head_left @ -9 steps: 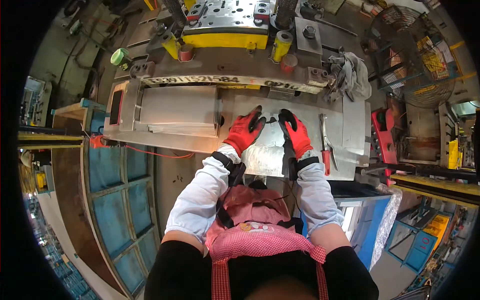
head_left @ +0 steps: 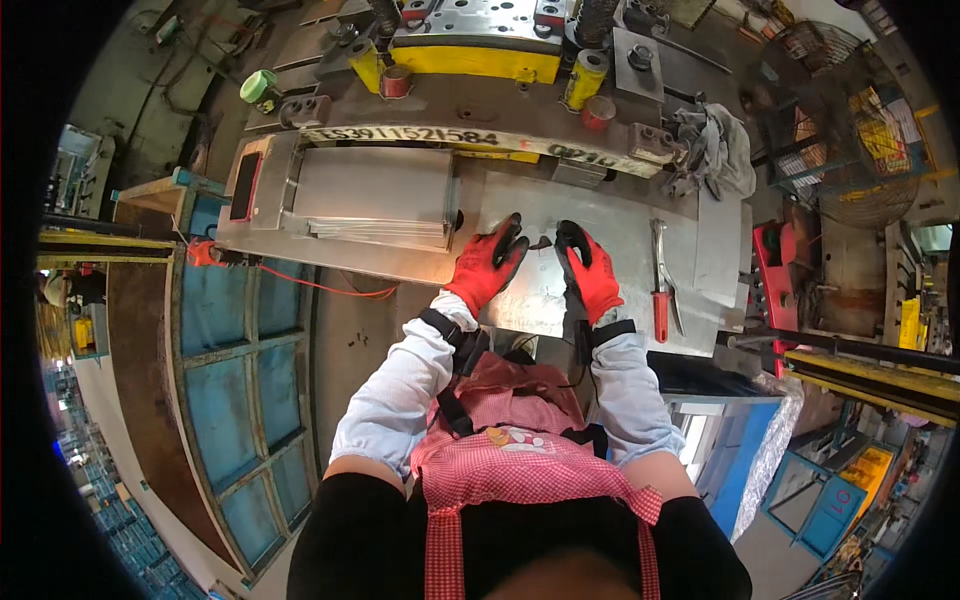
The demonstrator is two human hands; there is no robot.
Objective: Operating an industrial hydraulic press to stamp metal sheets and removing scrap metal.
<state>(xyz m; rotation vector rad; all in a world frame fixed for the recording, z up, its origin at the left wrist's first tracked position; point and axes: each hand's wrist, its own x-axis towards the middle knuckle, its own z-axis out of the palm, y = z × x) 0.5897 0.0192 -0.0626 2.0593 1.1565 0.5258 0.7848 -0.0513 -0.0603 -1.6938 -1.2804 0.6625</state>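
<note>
Both my hands wear red gloves with black fingertips, over a shiny metal plate [head_left: 530,300] on the workbench. My left hand [head_left: 488,262] is open on the left part of the plate, thumb apart from the fingers. Opposite it, my right hand [head_left: 588,266] is open too, its fingers bent a little inward. A small dark piece or mark [head_left: 541,243] shows between the fingertips; which it is I cannot tell. Right of my right hand lies a long hand tool [head_left: 661,290] with a red grip, like tongs. Left of my left hand lies a stack of flat metal sheets [head_left: 375,190].
Beyond the bench is a press die [head_left: 475,60] with yellow blocks and posts. A grey rag [head_left: 715,150] lies at its right. The far left end holds a red-edged dark flat object [head_left: 245,186]. A blue-framed rack [head_left: 220,400] stands left, a fan [head_left: 820,120] far right.
The view has shifted slightly, so the bench and die appear further right. My hands stay open and have moved only slightly left relative to the bench.
</note>
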